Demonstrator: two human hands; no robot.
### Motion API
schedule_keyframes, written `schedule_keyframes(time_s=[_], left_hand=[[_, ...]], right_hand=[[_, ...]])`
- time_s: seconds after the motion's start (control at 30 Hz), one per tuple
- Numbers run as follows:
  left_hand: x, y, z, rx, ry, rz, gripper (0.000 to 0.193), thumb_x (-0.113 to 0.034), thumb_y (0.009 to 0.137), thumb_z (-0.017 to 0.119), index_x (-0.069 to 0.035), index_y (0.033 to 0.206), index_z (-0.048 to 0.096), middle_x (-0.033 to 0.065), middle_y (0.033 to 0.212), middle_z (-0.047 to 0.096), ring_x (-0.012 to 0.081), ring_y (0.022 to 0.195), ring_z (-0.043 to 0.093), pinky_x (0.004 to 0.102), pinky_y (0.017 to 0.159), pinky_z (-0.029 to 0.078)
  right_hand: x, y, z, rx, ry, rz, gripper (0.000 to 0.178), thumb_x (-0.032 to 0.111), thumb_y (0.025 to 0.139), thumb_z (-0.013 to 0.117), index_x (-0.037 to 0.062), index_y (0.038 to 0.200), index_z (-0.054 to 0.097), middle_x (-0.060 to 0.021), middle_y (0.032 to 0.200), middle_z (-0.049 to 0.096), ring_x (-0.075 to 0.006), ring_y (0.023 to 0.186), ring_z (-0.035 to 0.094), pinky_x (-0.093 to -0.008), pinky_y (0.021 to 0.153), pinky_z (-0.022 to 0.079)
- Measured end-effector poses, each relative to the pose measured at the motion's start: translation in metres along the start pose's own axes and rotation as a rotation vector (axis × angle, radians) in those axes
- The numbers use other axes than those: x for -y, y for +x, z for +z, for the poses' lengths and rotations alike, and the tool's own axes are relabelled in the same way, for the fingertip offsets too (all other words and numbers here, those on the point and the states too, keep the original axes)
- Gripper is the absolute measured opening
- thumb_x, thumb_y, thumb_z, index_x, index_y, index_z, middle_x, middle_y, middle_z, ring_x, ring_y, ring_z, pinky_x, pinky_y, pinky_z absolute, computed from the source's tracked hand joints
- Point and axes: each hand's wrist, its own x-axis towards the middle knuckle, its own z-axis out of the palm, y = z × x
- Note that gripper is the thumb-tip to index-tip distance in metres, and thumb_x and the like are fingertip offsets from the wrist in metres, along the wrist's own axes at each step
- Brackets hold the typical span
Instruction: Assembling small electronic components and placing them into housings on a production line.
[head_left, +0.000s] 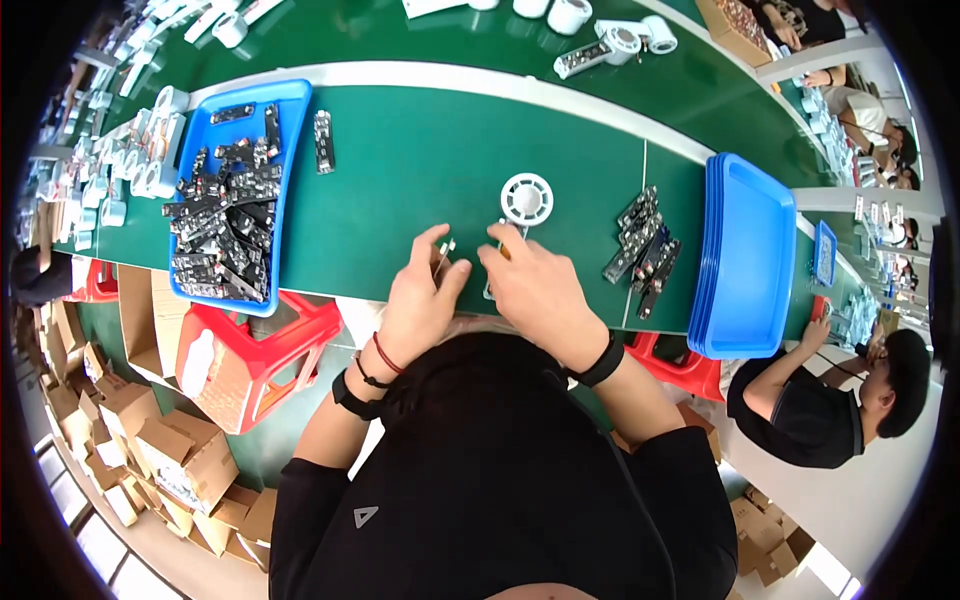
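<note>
In front of me, a white fan housing (526,199) with a round, slotted head lies on the green table. My right hand (545,290) is closed over its narrow lower part, which the fingers mostly hide. A bit of yellow shows by the right fingertips. Just to the left, my left hand (420,300) has its thumb and forefinger curled around thin wires with a small pale connector (448,247). Black circuit-board strips (648,245) lie in a loose pile right of my hands. A single strip (323,142) lies apart at the far left.
A blue tray (298,130) heaped with black circuit-board strips stands at left. Stacked blue trays (755,260) sit at right. Beyond the pale rail (420,75) lie more white housings (620,42). Red stools (260,350) and cardboard boxes (185,450) stand below; a co-worker (810,400) sits at right.
</note>
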Motion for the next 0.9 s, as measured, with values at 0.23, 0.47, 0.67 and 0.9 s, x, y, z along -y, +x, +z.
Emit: schedule_keyframes(time_s=[0.23,0.47,0.67,0.9], left_hand=[[0.009,0.001,0.011,0.093,-0.397,-0.026,0.033,-0.017,0.108,0.057,0.001,0.135,0.058,0.0026,0.09,0.059,0.0129,0.078,0.056,0.0294,0.071,0.049],[-0.003,0.009,0.026,0.255,-0.799,-0.234,0.036,-0.013,0.108,0.056,-0.004,0.142,0.059,-0.0028,0.089,0.059,0.004,0.072,0.052,0.0211,0.063,0.045],[-0.011,0.015,0.019,0.225,-0.764,-0.234,0.038,-0.011,0.105,0.062,-0.002,0.141,0.062,-0.0027,0.084,0.059,0.0043,0.066,0.053,0.0216,0.058,0.044],[-0.017,0.013,0.003,0.263,-0.462,-0.206,0.041,-0.012,0.103,0.067,0.0,0.142,0.061,-0.0026,0.084,0.059,0.0032,0.062,0.052,0.0215,0.05,0.042]], right_hand=[[-0.015,-0.008,0.0,-0.136,0.234,-0.062,0.009,0.012,0.096,0.069,0.0066,0.103,0.067,-0.0072,0.1,0.068,-0.0297,0.077,0.07,-0.04,0.063,0.056],[-0.023,0.006,0.014,-0.344,0.214,-0.058,0.008,0.013,0.098,0.067,0.0071,0.103,0.067,-0.0065,0.091,0.065,-0.0274,0.074,0.068,-0.038,0.061,0.055],[-0.027,0.009,0.019,-0.408,0.236,-0.105,0.01,0.01,0.095,0.069,0.0061,0.104,0.067,-0.006,0.088,0.063,-0.0248,0.074,0.067,-0.0368,0.061,0.055],[-0.037,0.003,0.022,-0.427,0.213,-0.241,0.012,0.007,0.092,0.07,0.005,0.103,0.068,-0.0059,0.089,0.066,-0.0233,0.078,0.069,-0.035,0.063,0.056]])
